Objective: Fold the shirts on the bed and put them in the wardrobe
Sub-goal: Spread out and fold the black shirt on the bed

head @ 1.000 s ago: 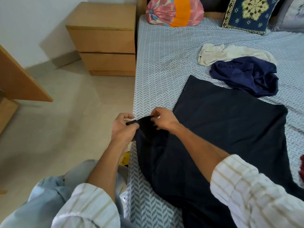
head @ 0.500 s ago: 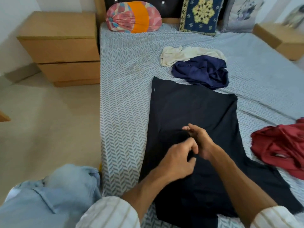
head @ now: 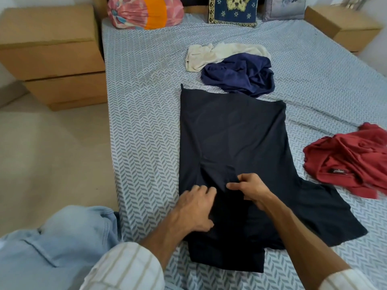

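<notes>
So the black shirt [head: 232,143] is laid out flat on the bed [head: 146,101], long axis running straight away from the person toward the pillows, with the near end right under both hands. One sleeve is already folded in over the body on the left side; the other sleeve sticks out to the right, closer to the right hand [head: 251,189] than the left.

The left hand [head: 194,208] lies flat on the folded-over part, fingers spread and relaxed, just pressing the cloth down. The right hand has fingers and thumb curled, pinching a bit of fabric near the middle of the shirt.

Next thing is probably that right sleeve, which lies out to the right of the pinching hand.

Compared to half a second back, the hands have come apart: they were bunched together on the cloth, and now the left one has dropped flat. A second ago they held the sleeve up at the bed's left edge.

Cream [head: 219,53], navy [head: 240,78] and red [head: 351,160] shirts wait crumpled nearby.
</notes>
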